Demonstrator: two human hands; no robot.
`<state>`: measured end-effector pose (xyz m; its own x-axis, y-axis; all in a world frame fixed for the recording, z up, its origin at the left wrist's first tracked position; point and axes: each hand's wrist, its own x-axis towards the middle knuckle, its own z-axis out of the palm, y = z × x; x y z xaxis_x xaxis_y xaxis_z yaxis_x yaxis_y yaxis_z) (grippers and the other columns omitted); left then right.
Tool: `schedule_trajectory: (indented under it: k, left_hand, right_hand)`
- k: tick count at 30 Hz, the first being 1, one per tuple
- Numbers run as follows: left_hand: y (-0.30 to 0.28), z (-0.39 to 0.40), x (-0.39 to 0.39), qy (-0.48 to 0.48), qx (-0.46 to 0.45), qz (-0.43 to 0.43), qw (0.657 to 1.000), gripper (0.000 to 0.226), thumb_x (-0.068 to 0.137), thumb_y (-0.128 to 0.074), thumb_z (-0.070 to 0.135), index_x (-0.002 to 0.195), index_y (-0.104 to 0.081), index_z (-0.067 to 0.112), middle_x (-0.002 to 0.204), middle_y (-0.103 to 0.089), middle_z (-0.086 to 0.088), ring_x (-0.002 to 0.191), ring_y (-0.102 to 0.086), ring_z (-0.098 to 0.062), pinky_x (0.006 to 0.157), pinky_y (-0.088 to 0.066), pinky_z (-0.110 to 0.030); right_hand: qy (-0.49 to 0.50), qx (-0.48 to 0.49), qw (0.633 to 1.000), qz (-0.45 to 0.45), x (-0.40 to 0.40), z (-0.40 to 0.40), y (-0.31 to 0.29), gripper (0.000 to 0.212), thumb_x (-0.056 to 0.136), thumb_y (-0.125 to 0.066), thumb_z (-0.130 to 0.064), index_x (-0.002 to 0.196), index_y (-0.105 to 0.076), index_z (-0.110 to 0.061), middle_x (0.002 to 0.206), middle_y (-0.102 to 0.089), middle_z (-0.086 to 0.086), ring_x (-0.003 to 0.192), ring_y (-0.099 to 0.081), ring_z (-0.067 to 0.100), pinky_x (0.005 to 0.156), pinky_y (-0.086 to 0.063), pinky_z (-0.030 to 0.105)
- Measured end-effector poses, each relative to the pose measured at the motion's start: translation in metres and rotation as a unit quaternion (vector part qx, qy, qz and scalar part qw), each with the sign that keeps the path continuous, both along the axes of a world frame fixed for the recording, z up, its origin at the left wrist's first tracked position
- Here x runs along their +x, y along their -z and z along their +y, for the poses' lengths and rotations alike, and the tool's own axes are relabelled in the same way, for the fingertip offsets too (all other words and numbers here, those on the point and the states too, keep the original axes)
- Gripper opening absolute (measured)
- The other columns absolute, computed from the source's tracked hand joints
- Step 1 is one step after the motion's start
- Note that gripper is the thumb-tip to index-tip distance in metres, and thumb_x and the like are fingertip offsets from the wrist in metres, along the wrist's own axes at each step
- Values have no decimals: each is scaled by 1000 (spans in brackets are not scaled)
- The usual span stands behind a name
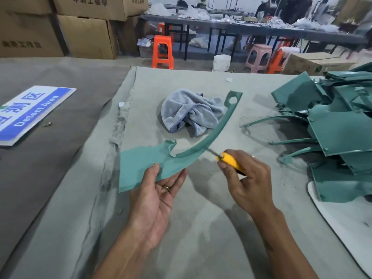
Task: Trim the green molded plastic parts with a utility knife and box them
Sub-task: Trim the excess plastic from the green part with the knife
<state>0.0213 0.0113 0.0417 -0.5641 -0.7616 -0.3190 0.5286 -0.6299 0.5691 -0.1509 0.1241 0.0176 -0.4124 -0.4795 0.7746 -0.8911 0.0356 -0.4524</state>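
My left hand (159, 190) holds a green molded plastic part (141, 166) by its wide flat end, thumb on top and fingers underneath. The part's long curved arm sweeps up and right to a tab with a round hole. My right hand (245, 178) grips a yellow utility knife (229, 161), and its blade touches the outer edge of the curved arm. A heap of green plastic parts (338, 125) lies at the right of the table.
A crumpled grey towel (191, 113) lies behind the part. A blue and white "Detect Area" sign (30, 113) lies at the left. A white board (346, 222) sticks out under the heap. Cardboard boxes (84, 35), stools and another table stand beyond.
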Motion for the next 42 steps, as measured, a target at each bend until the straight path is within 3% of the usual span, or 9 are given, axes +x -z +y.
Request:
schedule_trajectory:
  k: [3, 7, 13, 19, 25, 30, 33, 37, 42]
  left_hand:
    - [3, 0, -1, -22, -41, -26, 999, 27, 103, -50, 10, 125, -63, 5, 116, -74, -19, 108, -73, -31, 92, -59, -47]
    - [5, 1, 0, -34, -74, -40, 996, 28, 102, -51, 9, 127, -63, 13, 119, -74, -12, 104, -72, -28, 92, -59, -48]
    - [4, -3, -1, -46, -71, -34, 996, 27, 103, -50, 10, 127, -63, 11, 120, -73, -15, 104, -73, -29, 90, -60, -48]
    - [9, -3, 0, -43, -85, -62, 994, 25, 102, -52, 8, 123, -64, 8, 115, -74, -17, 100, -73, -31, 86, -61, -49]
    - [14, -5, -1, -33, -108, -83, 990, 27, 102, -50, 6, 123, -65, 10, 111, -76, -13, 91, -74, -25, 80, -63, -46]
    - [10, 2, -5, -46, -127, -96, 986, 26, 104, -50, 8, 124, -65, 15, 112, -77, -4, 99, -75, -23, 81, -63, -41]
    - [10, 0, -4, -49, -128, -95, 986, 22, 105, -51, 10, 119, -67, 16, 111, -77, -5, 101, -74, -27, 83, -63, -43]
    - [11, 1, -3, -45, -132, -97, 985, 22, 106, -52, 15, 123, -66, 16, 116, -76, -8, 104, -74, -27, 86, -62, -45]
    - [9, 7, -5, 0, -136, -98, 986, 27, 101, -54, 34, 124, -65, 23, 123, -74, -1, 111, -72, -20, 99, -55, -54]
  right_hand:
    - [95, -62, 992, -58, -10, 5, -3, 24, 104, -57, -32, 99, -69, -12, 69, -48, -19, 60, -46, 0, 58, -34, 12]
    - [39, -68, 996, -33, -19, 19, -3, 22, 101, -63, -24, 95, -70, -4, 74, -51, -21, 62, -49, -2, 61, -34, 12]
    - [-34, -112, 991, -67, -22, 24, -3, 13, 99, -63, -22, 89, -66, -15, 63, -54, 1, 53, -49, 20, 48, -38, 37]
    - [-28, -41, 999, -5, -17, 16, -1, 26, 100, -64, -32, 90, -72, -10, 75, -56, -23, 64, -52, -3, 61, -37, 13]
    - [140, -166, 962, -167, -29, 18, 0, 46, 108, -53, -46, 85, -58, -6, 63, -53, 14, 55, -50, 39, 50, -42, 55]
    - [-13, -101, 992, -75, -16, 19, -4, 30, 106, -59, -37, 81, -57, -21, 58, -45, 7, 50, -42, 25, 47, -34, 38]
    - [32, -95, 975, -196, -10, 3, -1, 40, 107, -57, -40, 79, -59, -12, 57, -51, 7, 50, -47, 27, 47, -39, 39]
    - [55, -221, 885, -406, -11, 1, -3, 34, 104, -56, -50, 83, -68, -26, 60, -54, -1, 51, -48, 18, 50, -39, 30]
    - [-85, -212, 833, -504, 1, -5, -10, 48, 71, -83, -69, 76, -69, -24, 62, -51, 4, 47, -43, 20, 44, -37, 25]
